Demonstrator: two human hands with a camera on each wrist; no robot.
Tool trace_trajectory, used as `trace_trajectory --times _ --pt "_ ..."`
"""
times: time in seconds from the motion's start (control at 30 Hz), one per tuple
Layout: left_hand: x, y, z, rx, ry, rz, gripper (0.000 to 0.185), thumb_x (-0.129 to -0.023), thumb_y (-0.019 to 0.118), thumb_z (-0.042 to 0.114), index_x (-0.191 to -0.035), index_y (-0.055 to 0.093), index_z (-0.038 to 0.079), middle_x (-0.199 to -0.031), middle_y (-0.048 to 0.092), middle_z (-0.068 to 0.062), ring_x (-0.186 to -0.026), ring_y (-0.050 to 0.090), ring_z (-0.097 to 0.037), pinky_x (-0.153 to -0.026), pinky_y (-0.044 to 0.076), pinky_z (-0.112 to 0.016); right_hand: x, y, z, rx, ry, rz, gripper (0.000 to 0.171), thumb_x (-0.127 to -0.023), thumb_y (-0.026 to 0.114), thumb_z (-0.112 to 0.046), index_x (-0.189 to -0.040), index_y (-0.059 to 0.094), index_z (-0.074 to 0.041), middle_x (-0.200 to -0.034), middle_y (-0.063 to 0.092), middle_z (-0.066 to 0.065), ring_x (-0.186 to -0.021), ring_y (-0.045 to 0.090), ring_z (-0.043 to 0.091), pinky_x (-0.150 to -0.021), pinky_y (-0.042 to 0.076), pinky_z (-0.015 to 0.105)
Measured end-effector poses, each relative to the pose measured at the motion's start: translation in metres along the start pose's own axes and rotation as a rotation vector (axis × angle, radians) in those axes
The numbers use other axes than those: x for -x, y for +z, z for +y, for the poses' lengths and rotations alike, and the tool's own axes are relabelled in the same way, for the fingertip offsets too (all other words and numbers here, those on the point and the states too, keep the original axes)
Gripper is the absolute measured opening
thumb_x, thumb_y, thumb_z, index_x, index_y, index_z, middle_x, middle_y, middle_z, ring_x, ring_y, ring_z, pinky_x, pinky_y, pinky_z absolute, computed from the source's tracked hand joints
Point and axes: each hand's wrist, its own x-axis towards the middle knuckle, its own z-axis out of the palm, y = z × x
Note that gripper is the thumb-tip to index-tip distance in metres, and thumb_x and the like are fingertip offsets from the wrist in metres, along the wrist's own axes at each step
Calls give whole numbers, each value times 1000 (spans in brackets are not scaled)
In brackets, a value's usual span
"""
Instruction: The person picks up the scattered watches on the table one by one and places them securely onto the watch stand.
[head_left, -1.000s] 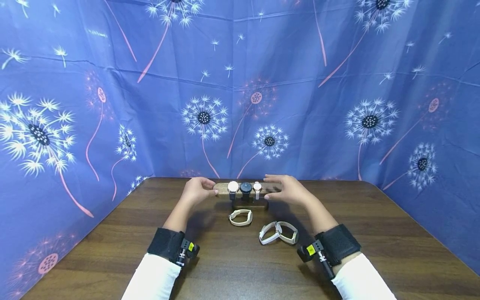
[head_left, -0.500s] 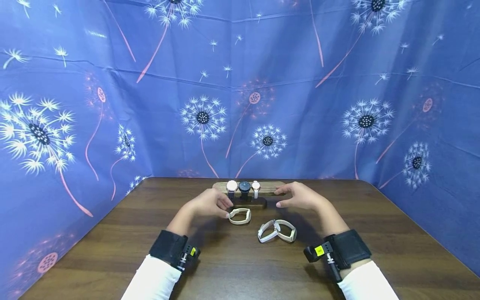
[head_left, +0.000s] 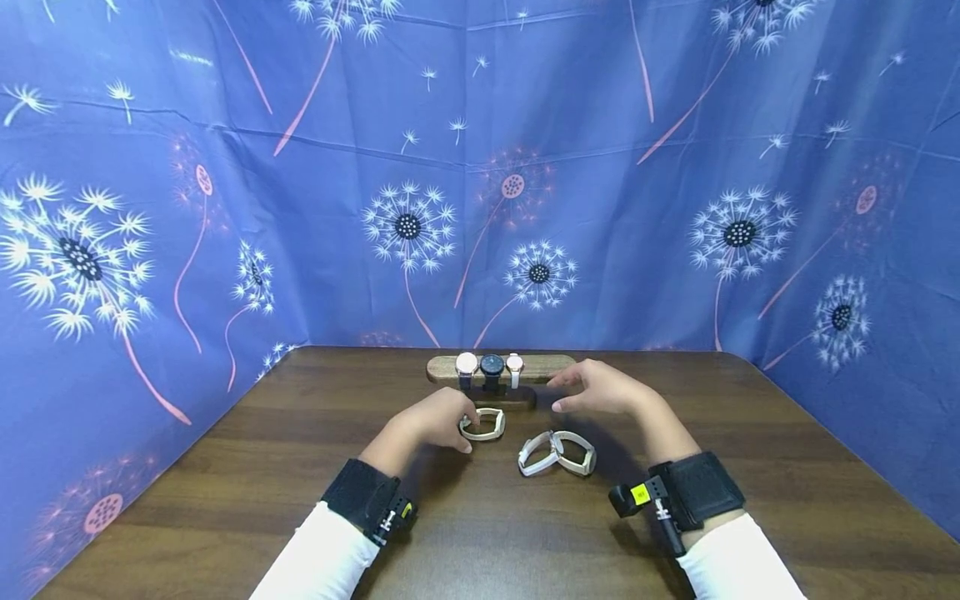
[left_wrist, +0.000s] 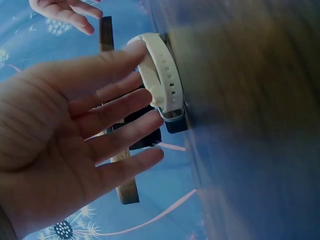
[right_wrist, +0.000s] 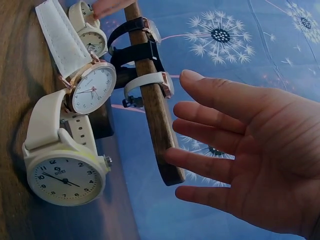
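My left hand is at a cream-strapped watch lying as a closed loop on the table. In the left wrist view its fingers are spread and nearly straight, and the thumb overlaps the strap. The right hand, fingers extended and apart, hovers by the right end of a wooden watch stand. Strapped side by side on the stand's bar are a white-faced watch with a dark strap, a black watch and a small white-strapped watch.
In front of the stand, a white-strapped, rose-gold-cased watch leans against a larger cream watch. The brown wooden table ends at a blue dandelion-print cloth.
My left hand has left the stand's left end and come down and forward to the cream watch. The right hand has drawn back slightly to the right from the stand.
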Motion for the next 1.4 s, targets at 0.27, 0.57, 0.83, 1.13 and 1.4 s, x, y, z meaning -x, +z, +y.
trace_trajectory --times 0.27,0.57,0.83,1.13,1.4 --pt "2 0 5 -101 -9 -11 11 -71 85 6 -72 76 13 -70 67 7 -67 62 -11 -65 53 -25 1 2 1 -1 26 -30 39 -86 74 -23 -117 68 1 -124 64 18 -115 57 42 -95 48 51" --pt "0 7 1 -131 -45 19 28 -69 83 -1 -66 58 13 -63 50 9 -59 46 -8 -59 46 -25 3 5 4 -17 55 -52 36 -87 74 -23 -115 69 -1 -127 62 17 -115 57 42 -93 50 49" --pt "-2 2 3 -75 -77 124 20 -77 73 -4 -93 69 7 -81 65 -2 -75 62 -16 -71 54 -32 1 6 5 -15 58 -62 36 -88 73 -24 -115 69 -2 -126 63 16 -115 58 41 -93 50 48" --pt "-3 -7 4 4 134 426 16 -74 71 -7 -80 72 8 -75 69 0 -71 64 -12 -67 53 -23 1 2 -12 -60 -20 -5 46 -91 70 -27 -124 62 4 -122 64 21 -112 61 36 -93 51 46" --pt "-4 -22 22 126 228 727 13 -74 79 -2 -78 72 9 -78 66 1 -73 63 -9 -68 52 -16 -4 3 -41 -218 -138 179 45 -90 71 -21 -125 60 4 -110 70 15 -102 67 26 -87 54 39"
